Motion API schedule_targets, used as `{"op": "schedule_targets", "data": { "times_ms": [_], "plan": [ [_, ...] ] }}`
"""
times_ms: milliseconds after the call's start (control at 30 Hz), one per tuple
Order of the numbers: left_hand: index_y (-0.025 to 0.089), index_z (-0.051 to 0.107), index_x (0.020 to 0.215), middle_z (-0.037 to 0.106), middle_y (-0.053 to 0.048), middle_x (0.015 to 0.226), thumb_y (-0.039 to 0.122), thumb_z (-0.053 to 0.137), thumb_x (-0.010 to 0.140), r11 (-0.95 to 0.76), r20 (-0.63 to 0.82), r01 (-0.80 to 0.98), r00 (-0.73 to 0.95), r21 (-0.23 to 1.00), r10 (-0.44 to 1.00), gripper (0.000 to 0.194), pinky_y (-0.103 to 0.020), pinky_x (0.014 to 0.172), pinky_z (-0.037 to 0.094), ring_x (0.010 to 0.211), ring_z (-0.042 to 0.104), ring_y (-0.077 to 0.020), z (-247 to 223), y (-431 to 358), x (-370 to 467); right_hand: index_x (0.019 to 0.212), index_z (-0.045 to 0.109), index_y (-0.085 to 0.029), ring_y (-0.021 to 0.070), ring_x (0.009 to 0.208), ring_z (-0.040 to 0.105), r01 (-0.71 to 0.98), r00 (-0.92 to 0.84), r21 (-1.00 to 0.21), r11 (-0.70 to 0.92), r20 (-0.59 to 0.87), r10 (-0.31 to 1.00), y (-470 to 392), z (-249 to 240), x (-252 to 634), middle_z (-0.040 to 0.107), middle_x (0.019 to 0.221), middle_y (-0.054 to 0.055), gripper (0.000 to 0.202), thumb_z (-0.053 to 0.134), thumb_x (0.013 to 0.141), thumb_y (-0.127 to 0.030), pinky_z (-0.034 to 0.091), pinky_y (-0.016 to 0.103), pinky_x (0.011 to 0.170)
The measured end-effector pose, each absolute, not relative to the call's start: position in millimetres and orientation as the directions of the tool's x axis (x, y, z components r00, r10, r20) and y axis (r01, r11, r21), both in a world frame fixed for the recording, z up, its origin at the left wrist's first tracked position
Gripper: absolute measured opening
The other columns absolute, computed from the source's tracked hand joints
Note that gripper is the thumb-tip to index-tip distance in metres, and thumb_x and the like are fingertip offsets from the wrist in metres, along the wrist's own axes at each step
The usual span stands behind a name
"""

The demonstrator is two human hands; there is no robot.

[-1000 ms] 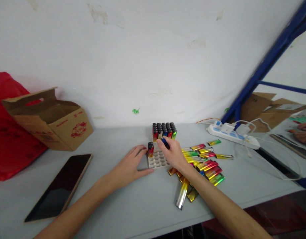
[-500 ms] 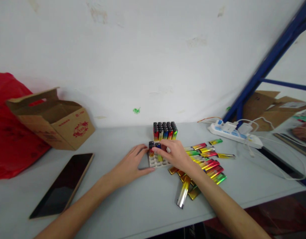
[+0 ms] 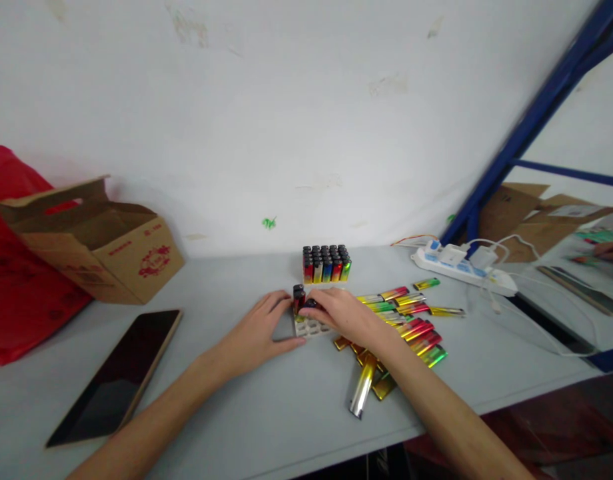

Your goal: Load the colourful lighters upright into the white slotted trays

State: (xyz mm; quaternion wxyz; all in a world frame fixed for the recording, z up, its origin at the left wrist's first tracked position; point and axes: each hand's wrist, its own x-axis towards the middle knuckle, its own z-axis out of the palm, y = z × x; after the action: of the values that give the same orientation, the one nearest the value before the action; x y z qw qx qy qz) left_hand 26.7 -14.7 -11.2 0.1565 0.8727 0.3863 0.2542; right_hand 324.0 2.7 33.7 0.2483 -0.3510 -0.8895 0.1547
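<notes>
My right hand (image 3: 344, 313) pinches a lighter by its dark top (image 3: 310, 303) over a white tray with round holes (image 3: 314, 328); my fingers hide most of its body. A couple of black-topped lighters (image 3: 299, 295) stand upright at the tray's back left corner. My left hand (image 3: 259, 330) rests on the table with thumb and fingers apart, its fingertips against or close beside the tray's left side. Right of the tray, under and beyond my right forearm, lies a loose pile of shiny red, yellow, green and silver lighters (image 3: 419, 330).
Behind the tray stands a block of upright lighters (image 3: 327, 267). A tablet (image 3: 116, 377), an open cardboard box (image 3: 131, 257) and a red bag (image 3: 21, 287) are to the left. A power strip (image 3: 464, 267) with cables lies right, near a blue metal frame (image 3: 516, 133). Another person's hand (image 3: 611, 249) shows far right.
My right hand has shifted slightly left and lower over the tray, with the lighter now beside the standing ones. My left hand stays by the tray. The whole view has shifted a little.
</notes>
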Motion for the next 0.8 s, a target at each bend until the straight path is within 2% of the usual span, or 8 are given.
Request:
{"op": "schedule_targets", "data": {
  "times_ms": [133, 267, 367, 467, 567, 633, 700, 800],
  "plan": [
    [0.028, 0.077, 0.169, 0.079, -0.019, 0.178, 0.076, 0.088, 0.119, -0.666, 0.331, 0.597, 0.581, 0.447, 0.743, 0.070, -0.063, 0.146, 0.063, 0.169, 0.076, -0.0453, -12.6, -13.8, 25.5, 0.119, 0.085, -0.024, 0.0256, 0.085, 0.080, 0.605, -0.628, -0.364, 0.708, 0.329, 0.705, 3.7, 34.5, 316.5, 0.088, 0.096, 0.006, 0.035, 0.085, 0.130, -0.057, 0.050, 0.034, 0.080],
    [0.029, 0.080, 0.164, 0.081, -0.017, 0.175, 0.074, 0.089, 0.118, -0.678, 0.353, 0.596, 0.580, 0.431, 0.734, 0.065, -0.062, 0.143, 0.065, 0.165, 0.078, -0.0448, -16.1, -11.5, 24.3, 0.111, 0.088, -0.020, 0.0293, 0.092, 0.086, 0.726, -0.607, -0.249, 0.641, 0.206, 0.768, 0.8, 36.9, 302.2, 0.092, 0.098, 0.011, 0.039, 0.094, 0.124, -0.056, 0.052, 0.037, 0.086],
    [0.031, 0.081, 0.164, 0.082, -0.016, 0.174, 0.075, 0.089, 0.117, -0.677, 0.361, 0.590, 0.573, 0.440, 0.735, 0.065, -0.063, 0.142, 0.067, 0.163, 0.080, -0.0457, -18.6, -9.7, 22.2, 0.098, 0.087, -0.021, 0.0268, 0.090, 0.085, 0.716, -0.617, -0.289, 0.636, 0.164, 0.769, -1.0, 40.9, 300.9, 0.091, 0.095, 0.010, 0.047, 0.095, 0.122, -0.060, 0.051, 0.035, 0.086],
    [0.031, 0.080, 0.168, 0.082, -0.016, 0.175, 0.080, 0.086, 0.117, -0.667, 0.366, 0.604, 0.559, 0.436, 0.744, 0.072, -0.065, 0.142, 0.067, 0.163, 0.080, -0.0470, -20.4, -8.0, 20.2, 0.094, 0.083, -0.022, 0.0225, 0.084, 0.080, 0.682, -0.557, -0.393, 0.617, 0.268, 0.786, 3.4, 46.5, 317.6, 0.088, 0.090, 0.006, 0.051, 0.083, 0.131, -0.057, 0.051, 0.033, 0.083],
    [0.029, 0.079, 0.170, 0.082, -0.017, 0.177, 0.083, 0.084, 0.116, -0.659, 0.353, 0.618, 0.557, 0.428, 0.752, 0.077, -0.065, 0.143, 0.067, 0.164, 0.080, -0.0478, -22.2, -6.6, 19.4, 0.097, 0.081, -0.024, 0.0228, 0.083, 0.076, 0.710, -0.389, -0.436, 0.553, 0.411, 0.825, 15.8, 51.0, 356.7, 0.086, 0.091, 0.005, 0.049, 0.067, 0.138, -0.046, 0.054, 0.034, 0.086],
    [0.027, 0.079, 0.171, 0.082, -0.018, 0.178, 0.084, 0.083, 0.117, -0.651, 0.339, 0.625, 0.557, 0.430, 0.758, 0.078, -0.066, 0.144, 0.066, 0.164, 0.080, -0.0483, -24.1, -5.6, 19.1, 0.106, 0.085, -0.024, 0.0261, 0.093, 0.081, 0.742, -0.282, -0.435, 0.510, 0.487, 0.826, 25.4, 50.2, 395.0, 0.090, 0.101, 0.009, 0.037, 0.066, 0.135, -0.037, 0.060, 0.036, 0.092],
    [0.028, 0.079, 0.171, 0.081, -0.018, 0.179, 0.085, 0.082, 0.117, -0.645, 0.332, 0.630, 0.554, 0.433, 0.764, 0.078, -0.066, 0.145, 0.065, 0.166, 0.079, -0.0483, -26.6, -4.5, 18.5, 0.116, 0.089, -0.023, 0.0311, 0.111, 0.087, 0.773, -0.221, -0.422, 0.474, 0.521, 0.824, 32.0, 44.9, 441.0, 0.094, 0.118, 0.015, 0.027, 0.065, 0.128, -0.026, 0.068, 0.042, 0.106],
    [0.031, 0.080, 0.170, 0.082, -0.016, 0.179, 0.086, 0.083, 0.116, -0.640, 0.343, 0.634, 0.541, 0.434, 0.768, 0.078, -0.063, 0.145, 0.067, 0.165, 0.080, -0.0472, -29.6, -3.2, 18.1, 0.124, 0.094, -0.023, 0.0371, 0.128, 0.092, 0.849, -0.136, -0.388, 0.359, 0.496, 0.858, 30.8, 31.3, 515.5, 0.097, 0.134, 0.019, 0.037, 0.059, 0.116, -0.014, 0.071, 0.055, 0.123]
  ]
}}
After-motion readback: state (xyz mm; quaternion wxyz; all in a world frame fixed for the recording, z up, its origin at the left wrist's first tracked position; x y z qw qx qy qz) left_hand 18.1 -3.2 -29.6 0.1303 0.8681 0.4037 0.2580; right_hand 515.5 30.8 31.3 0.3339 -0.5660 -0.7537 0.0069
